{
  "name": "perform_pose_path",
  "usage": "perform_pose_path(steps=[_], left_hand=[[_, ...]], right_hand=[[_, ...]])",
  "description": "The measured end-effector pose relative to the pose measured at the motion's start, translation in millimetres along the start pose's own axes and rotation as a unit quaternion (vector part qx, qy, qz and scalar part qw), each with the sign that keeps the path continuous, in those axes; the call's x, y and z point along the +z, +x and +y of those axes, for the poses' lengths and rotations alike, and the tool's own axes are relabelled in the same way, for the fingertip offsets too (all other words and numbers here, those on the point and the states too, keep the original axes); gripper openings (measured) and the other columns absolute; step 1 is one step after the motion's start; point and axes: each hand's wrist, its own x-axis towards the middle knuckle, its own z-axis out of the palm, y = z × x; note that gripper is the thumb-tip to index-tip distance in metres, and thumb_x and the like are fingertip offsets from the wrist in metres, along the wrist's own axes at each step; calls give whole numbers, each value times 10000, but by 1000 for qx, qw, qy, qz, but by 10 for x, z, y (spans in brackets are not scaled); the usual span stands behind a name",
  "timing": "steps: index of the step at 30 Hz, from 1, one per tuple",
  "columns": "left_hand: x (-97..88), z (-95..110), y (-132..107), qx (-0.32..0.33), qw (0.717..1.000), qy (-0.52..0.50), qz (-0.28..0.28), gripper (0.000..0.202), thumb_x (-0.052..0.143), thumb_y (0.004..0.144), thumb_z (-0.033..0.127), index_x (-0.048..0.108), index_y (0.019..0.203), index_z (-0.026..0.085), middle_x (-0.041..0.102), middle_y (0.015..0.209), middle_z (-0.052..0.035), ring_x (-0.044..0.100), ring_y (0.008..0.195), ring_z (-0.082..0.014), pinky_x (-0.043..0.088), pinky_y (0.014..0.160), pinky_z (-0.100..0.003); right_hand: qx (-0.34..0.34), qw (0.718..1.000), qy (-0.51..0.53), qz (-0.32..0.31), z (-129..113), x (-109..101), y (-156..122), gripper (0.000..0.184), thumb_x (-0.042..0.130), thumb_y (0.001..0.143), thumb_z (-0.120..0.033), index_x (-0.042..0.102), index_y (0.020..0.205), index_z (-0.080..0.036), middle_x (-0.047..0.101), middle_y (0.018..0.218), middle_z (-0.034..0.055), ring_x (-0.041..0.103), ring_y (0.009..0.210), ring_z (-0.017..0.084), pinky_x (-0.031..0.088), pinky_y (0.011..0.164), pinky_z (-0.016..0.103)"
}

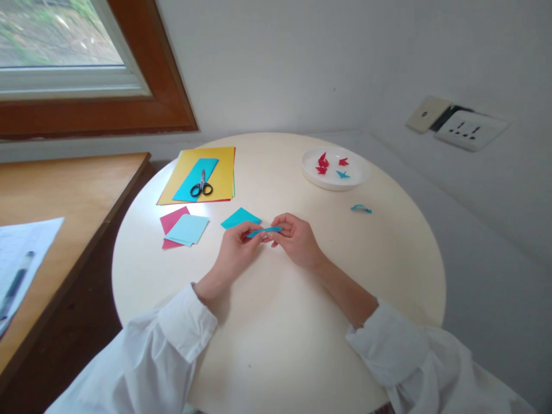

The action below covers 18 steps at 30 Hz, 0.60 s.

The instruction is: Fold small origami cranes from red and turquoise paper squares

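Observation:
Both hands meet over the middle of the round white table (280,345). My left hand (235,253) and my right hand (295,238) each pinch one end of a narrow folded strip of blue paper (264,231), held just above the tabletop. A blue paper square (240,218) lies flat right behind the hands. Both sleeves are white.
Black-handled scissors (202,186) rest on a blue sheet atop yellow paper (219,164) at the back left. Pink and light blue squares (186,229) lie nearer. A white plate (336,179) with small red and blue folded pieces sits back right; a blue scrap (361,209) lies beside it. Wooden desk (64,190) at left.

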Motion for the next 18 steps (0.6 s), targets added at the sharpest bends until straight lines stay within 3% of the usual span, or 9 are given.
perform_pose_path(steps=[4, 8, 10, 12, 14, 18], left_hand=[[7, -50, 19, -10, 999, -39, 21, 101, 673, 685, 269, 671, 686, 167, 658, 637, -20, 563, 593, -139, 425, 562, -246], [39, -80, 80, -27, 995, -93, 35, 120, 691, 664, 276, 655, 655, 161, 634, 610, -4, 547, 577, -124, 418, 554, -236], [74, -64, 115, -47, 986, -153, 51, 140, 703, 660, 284, 651, 657, 154, 633, 617, 0, 559, 597, -119, 436, 591, -238], [122, -36, 142, -84, 960, -258, 63, 148, 729, 641, 268, 648, 643, 144, 632, 621, 1, 570, 613, -110, 454, 633, -238], [172, -15, 156, -134, 907, -396, 47, 159, 769, 597, 221, 632, 605, 141, 629, 617, 4, 568, 607, -94, 459, 653, -225], [239, -26, 166, -156, 877, -453, 38, 190, 776, 601, 234, 603, 602, 155, 625, 623, 8, 576, 603, -89, 473, 650, -230]], right_hand=[[5, 1000, 19, -19, 34, -17, 18, 306, 732, 616, -287, 572, 855, -183, 681, 663, -27, 688, 618, 150, 539, 562, 263], [5, 999, 45, -11, 48, -26, 56, 542, 749, 613, -297, 534, 1098, -187, 705, 646, -24, 695, 638, 158, 545, 599, 278], [-1, 998, 60, 12, 60, -27, 87, 600, 758, 598, -312, 520, 1136, -194, 725, 698, -9, 693, 660, 151, 538, 607, 271], [-9, 997, 61, 41, 80, -21, 120, 514, 758, 583, -334, 582, 1043, -188, 729, 733, 3, 684, 678, 146, 530, 608, 264], [-24, 996, 38, 78, 105, -3, 145, 333, 746, 579, -358, 641, 835, -173, 717, 709, 12, 661, 649, 137, 519, 596, 261], [-64, 991, -6, 117, 138, 78, 149, 210, 714, 594, -365, 647, 657, -176, 689, 647, 14, 625, 622, 143, 521, 627, 289]])
